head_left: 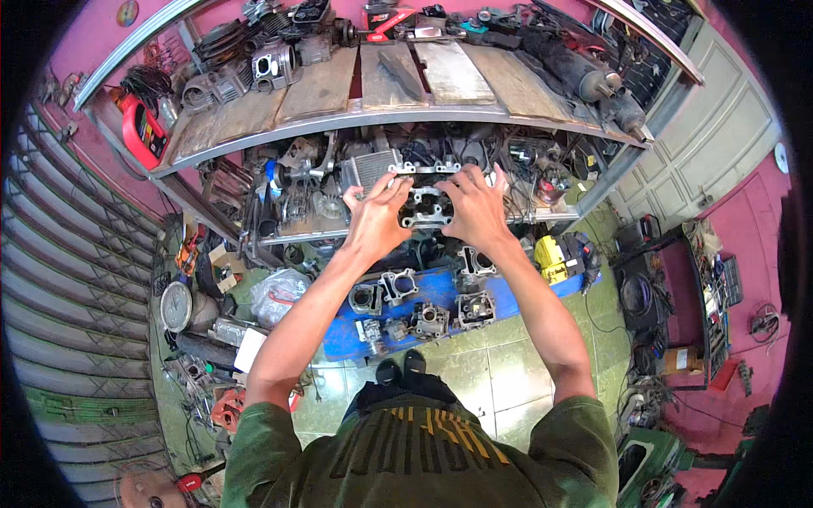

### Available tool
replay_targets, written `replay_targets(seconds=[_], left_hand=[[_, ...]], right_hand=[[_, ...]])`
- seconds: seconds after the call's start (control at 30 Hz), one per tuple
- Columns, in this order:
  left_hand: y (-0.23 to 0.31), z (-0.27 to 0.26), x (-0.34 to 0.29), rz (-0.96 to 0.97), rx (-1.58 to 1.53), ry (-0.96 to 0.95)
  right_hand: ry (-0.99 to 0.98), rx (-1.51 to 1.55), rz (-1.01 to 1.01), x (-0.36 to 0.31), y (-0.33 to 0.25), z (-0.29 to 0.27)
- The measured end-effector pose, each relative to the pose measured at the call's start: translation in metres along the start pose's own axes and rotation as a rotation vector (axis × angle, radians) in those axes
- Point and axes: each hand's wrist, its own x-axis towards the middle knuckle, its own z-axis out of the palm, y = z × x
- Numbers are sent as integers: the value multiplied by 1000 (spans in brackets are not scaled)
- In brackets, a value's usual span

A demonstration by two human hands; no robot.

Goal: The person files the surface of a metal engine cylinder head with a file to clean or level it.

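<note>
Both my arms reach forward to a silver metal engine part (428,207) with openings and bolt holes, probably a cylinder head. My left hand (378,222) is closed on its left side, and my right hand (477,209) grips its right side. A pale metal edge with holes (428,168) shows just beyond my fingertips; I cannot tell whether it belongs to the same part. Below my hands, several engine castings lie on a blue bench, among them a cylinder block (399,285) and a dark-topped casting (431,320).
A metal shelf rack stands ahead, its upper boards (318,89) carrying engine parts and an exhaust muffler (584,76). The blue bench (341,332) is in front of my feet. A yellow case (551,259) sits at its right end, a plastic bag (278,292) at its left.
</note>
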Motion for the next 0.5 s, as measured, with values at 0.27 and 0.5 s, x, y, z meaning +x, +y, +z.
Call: replay_targets(seconds=[0.27, 0.5], left_hand=[[-21, -30, 20, -9, 39, 90], [-67, -77, 38, -8, 120, 121]], right_hand=[[67, 19, -90, 48, -6, -6], [132, -14, -106, 106, -35, -8]])
